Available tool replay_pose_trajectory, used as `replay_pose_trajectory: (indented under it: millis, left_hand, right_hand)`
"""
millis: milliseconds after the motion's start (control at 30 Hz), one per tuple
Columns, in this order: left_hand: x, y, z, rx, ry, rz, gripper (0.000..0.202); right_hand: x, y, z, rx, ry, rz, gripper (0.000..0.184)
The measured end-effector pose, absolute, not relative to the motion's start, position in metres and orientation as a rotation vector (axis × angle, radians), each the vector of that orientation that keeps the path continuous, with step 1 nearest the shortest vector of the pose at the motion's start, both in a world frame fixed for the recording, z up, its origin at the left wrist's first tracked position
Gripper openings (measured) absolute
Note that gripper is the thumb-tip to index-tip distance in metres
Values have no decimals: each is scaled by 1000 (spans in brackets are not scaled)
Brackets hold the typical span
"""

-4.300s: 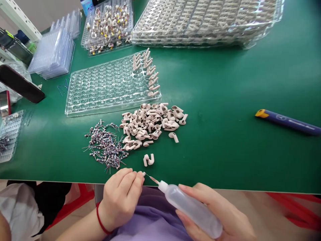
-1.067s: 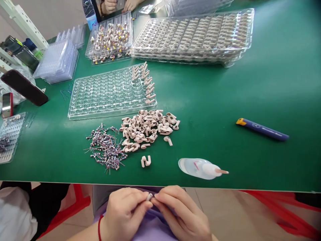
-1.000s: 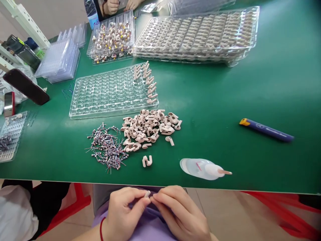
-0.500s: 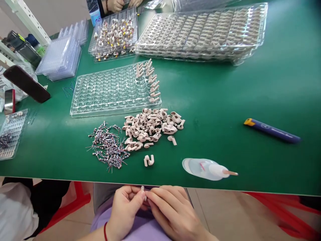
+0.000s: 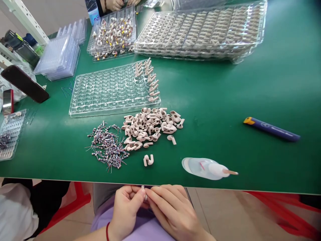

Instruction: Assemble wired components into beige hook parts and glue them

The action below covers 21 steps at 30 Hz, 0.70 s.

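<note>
My left hand [image 5: 127, 209] pinches a small pale earbud shell [image 5: 143, 188] between thumb and fingers, just off the table's front edge. The shell's tip pokes up above the thumb; most of it is covered. My right hand [image 5: 173, 209] meets it from the side, fingertips closed together against the shell. Whatever those fingertips hold is hidden. Beyond the hands, two loose earbud shells [image 5: 148, 160] lie on the green table. Behind them is a heap of shells [image 5: 150, 125], and to its left a pile of small wired components [image 5: 107, 145].
A clear tray [image 5: 105, 87] has shells along its right side. Behind stand filled stacked trays [image 5: 200, 33] and a tray of wired parts [image 5: 112, 33]. A squeeze bottle [image 5: 204, 168] and a blue-yellow tool [image 5: 272, 129] lie right. A phone [image 5: 25, 83] leans left. A co-worker's hands [image 5: 117, 4] show at the back.
Both hands stay almost in place, still together around the shell. The view has shifted very slightly; the things on the table lie as before.
</note>
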<state>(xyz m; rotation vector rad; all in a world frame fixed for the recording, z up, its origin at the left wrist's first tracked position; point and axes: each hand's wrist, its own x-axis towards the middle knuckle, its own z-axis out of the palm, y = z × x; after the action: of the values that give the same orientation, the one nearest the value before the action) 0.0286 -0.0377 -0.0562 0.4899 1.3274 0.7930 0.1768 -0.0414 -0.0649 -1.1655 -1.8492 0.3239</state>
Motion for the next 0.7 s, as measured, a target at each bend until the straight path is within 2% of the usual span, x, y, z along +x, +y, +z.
replay_pose_trajectory:
  millis: [700]
  left_hand:
    - [34,-40,-55,422,1311,864,35]
  right_hand:
    - [176,-42,-65,-1165,-1815,348,14]
